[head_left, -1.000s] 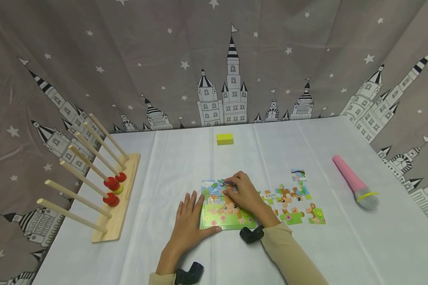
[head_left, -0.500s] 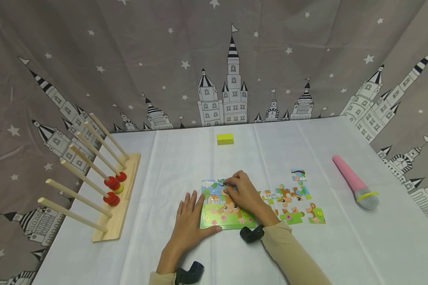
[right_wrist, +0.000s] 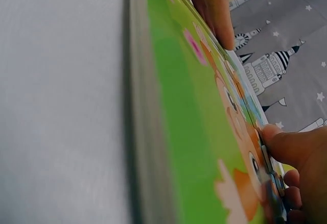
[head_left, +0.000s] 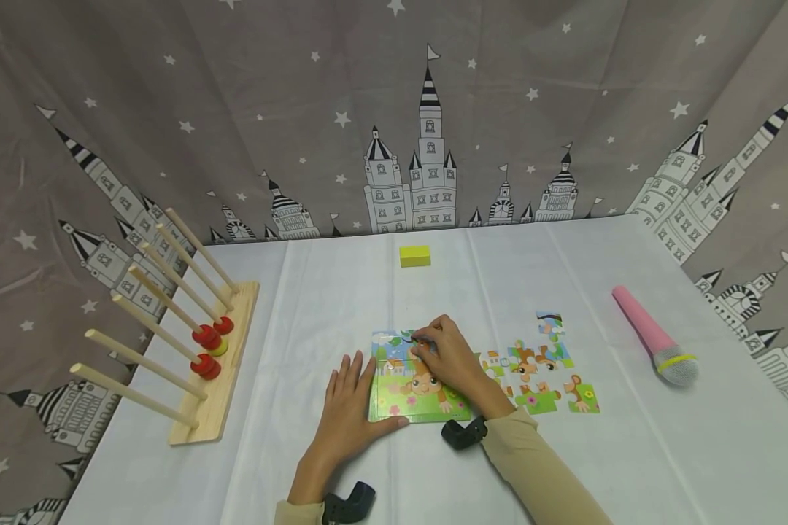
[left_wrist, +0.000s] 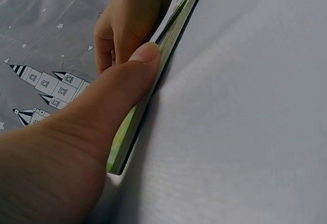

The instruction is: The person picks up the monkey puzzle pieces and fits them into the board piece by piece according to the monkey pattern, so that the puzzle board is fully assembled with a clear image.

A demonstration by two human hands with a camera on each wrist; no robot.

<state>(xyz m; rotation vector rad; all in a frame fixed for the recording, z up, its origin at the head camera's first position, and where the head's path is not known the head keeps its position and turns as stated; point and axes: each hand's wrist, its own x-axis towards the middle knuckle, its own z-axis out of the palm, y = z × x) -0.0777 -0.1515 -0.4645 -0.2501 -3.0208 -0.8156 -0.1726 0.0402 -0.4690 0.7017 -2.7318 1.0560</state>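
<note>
A puzzle board with a monkey picture lies flat on the white table in the head view. My left hand rests along its left side with fingers extended; the thumb touches the near edge, as the left wrist view also shows. Over the board's upper part, my right hand bends its thumb and fingers together and pinches a puzzle piece at the picture's top. That piece is mostly covered by the fingers. Loose puzzle pieces with monkey and flower parts lie to the right of the board.
A wooden peg rack with several red and yellow rings stands at the left. Behind the board sits a yellow block. A pink toy microphone lies at the right. A grey castle-print curtain hangs behind the table.
Both hands keep almost the same place. Pale outlines in the picture just left of the right fingertips have faded, and that area looks more even.
</note>
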